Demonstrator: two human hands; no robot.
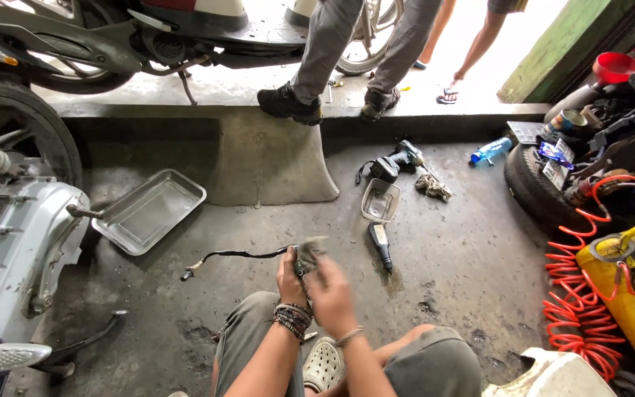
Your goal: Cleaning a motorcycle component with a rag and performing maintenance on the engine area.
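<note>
My left hand (290, 281) grips a small dark part fixed to the end of a black cable (231, 255), whose other end trails left over the concrete floor. My right hand (330, 295) is blurred and presses a grey rag (310, 250) against that part. Both hands are held above my bent knees, and beaded bracelets (292, 319) circle my left wrist.
A metal tray (148, 211) lies left of a concrete ramp. A small tray (380, 200), a black bottle (381, 245) and a power drill (398, 162) lie ahead. A scooter engine (20, 242) stands at left, a red coiled hose (578, 294) and tyre (534, 187) at right. Another person's shoes (288, 103) stand on the step.
</note>
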